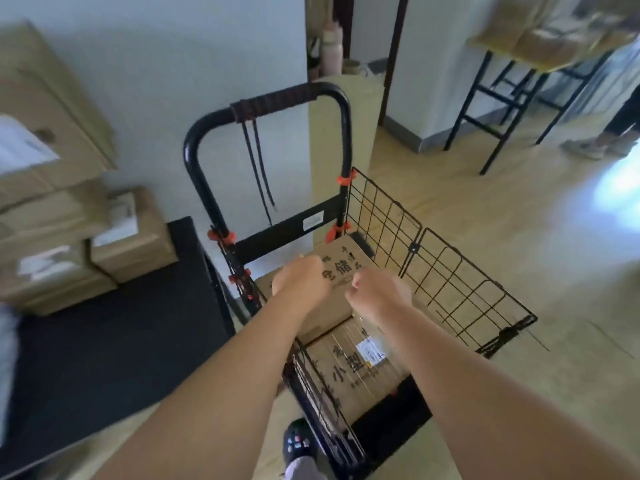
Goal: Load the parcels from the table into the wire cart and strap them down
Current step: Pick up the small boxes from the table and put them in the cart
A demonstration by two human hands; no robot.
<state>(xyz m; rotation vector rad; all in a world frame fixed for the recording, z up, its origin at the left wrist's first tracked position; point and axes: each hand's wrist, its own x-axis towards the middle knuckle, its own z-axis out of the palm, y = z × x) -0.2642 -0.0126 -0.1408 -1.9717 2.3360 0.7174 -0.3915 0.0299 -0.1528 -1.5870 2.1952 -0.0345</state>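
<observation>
Your two forearms fill the bottom of the head view, reaching forward and down into the wire cart (446,268). Your left hand (301,276) sits knuckles-up on the top face of the upper parcel (341,263), toward its far left corner. Your right hand (380,293) is at that box's near right edge, wrist bent down. Fingers of both curl in, but blur and the hand backs hide the tips, so I can't tell if they clamp the box or just rest on it.

The upper parcel lies partly over the lower parcel (356,370), both inside the cart, at the handle end. The step looks like loading: seating this box. More parcels (52,109) sit stacked on the black table (104,341) to your left. The strap (258,161) is wound on the cart handle (204,133), ends hanging, not yet used.

Next: let go, turn left, and take another box with both hands.
</observation>
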